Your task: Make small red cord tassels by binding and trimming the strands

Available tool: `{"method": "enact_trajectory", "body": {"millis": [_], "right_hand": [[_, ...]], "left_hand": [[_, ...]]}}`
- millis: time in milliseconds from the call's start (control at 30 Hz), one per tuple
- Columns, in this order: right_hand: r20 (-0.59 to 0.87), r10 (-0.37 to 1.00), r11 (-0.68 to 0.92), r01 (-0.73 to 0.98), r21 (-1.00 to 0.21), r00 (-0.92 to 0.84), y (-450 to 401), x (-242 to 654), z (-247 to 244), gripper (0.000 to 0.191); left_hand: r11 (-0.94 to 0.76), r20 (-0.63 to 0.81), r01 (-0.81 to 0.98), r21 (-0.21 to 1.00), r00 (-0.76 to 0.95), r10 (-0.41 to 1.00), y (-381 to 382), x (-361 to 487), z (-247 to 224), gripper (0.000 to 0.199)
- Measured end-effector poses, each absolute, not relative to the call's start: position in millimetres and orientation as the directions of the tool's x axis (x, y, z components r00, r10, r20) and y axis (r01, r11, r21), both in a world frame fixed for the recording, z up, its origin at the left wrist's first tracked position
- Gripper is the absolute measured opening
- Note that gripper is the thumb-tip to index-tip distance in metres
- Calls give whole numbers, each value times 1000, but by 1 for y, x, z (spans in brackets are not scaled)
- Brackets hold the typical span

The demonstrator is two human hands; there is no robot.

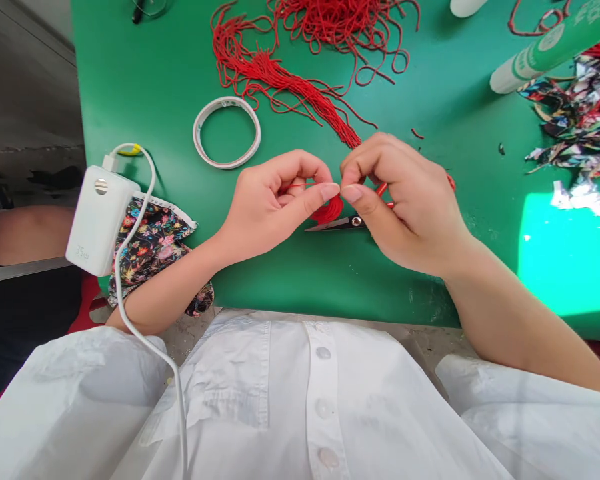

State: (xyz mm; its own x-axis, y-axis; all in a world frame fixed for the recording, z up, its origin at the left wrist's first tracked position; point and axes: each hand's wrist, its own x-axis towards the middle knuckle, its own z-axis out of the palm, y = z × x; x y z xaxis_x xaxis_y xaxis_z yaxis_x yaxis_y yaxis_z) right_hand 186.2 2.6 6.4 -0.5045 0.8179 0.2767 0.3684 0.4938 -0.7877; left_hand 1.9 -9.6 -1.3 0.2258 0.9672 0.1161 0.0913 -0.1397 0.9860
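My left hand (pixel 283 203) pinches a thin red cord (pixel 303 185) between thumb and forefinger, above the green table. Thumb and forefinger of my right hand (pixel 400 200) are pressed together too, their tips touching those of the left; a bit of cord seems to be caught there, though the fingers mostly cover it. Just below the fingertips lies a small coil of red cord (pixel 330 212). Scissors (pixel 353 223) with dark blades and red handles lie under my right hand, which hides part of them. A bundle of cut red cords (pixel 290 83) stretches away behind both hands.
A roll of white tape (pixel 197 133) lies left of the cords. At the left edge a white power bank (pixel 103 220) with a cable rests by floral fabric (pixel 153 233). A tangled red cord heap (pixel 330 20), a green-and-white tube (pixel 555 47) and fabric scraps (pixel 575 113) lie farther back.
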Motion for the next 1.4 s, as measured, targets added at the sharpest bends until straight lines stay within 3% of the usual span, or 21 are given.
{"method": "enact_trajectory", "body": {"millis": [167, 400, 567, 633, 733, 833, 933, 1033, 1167, 1300, 1400], "right_hand": [[144, 821, 338, 267, -902, -552, 5, 190, 10, 16], [384, 769, 602, 379, -703, -511, 3, 187, 9, 12], [359, 824, 526, 357, -772, -438, 1, 184, 9, 19], [320, 861, 446, 285, -849, -395, 0, 182, 10, 20], [132, 892, 177, 65, -982, -433, -1, 180, 10, 19], [-54, 846, -114, -80, -990, -531, 1, 179, 9, 22], [-122, 807, -229, -115, -967, -578, 4, 180, 9, 31], [-88, 797, -162, -73, -984, -597, 6, 184, 11, 43], [60, 861, 123, 93, -988, -506, 5, 188, 13, 45], [349, 817, 521, 328, -788, -459, 2, 186, 10, 26], [469, 783, 616, 401, -679, -409, 0, 184, 6, 12]], "left_hand": [[-221, 184, 168, 961, 215, 959, -10, -2, -3, 27], [-94, 78, 58, 994, 243, 967, -8, 1, 0, 34], [-71, 56, 45, 996, 262, 963, -8, 0, 2, 32], [-93, 73, 63, 994, 261, 962, -9, 0, 2, 31], [-162, 132, 104, 981, 254, 958, -9, -1, 0, 29], [-237, 201, 120, 964, 254, 946, -9, -2, -1, 24], [-284, 240, 155, 946, 252, 938, -10, -2, -1, 20], [-304, 247, 220, 927, 252, 936, -10, -2, 1, 23], [-320, 260, 236, 918, 252, 932, -10, -3, 0, 24], [-321, 260, 234, 918, 258, 931, -9, -4, -1, 22], [-312, 253, 227, 923, 255, 933, -10, -4, -1, 23]]}}
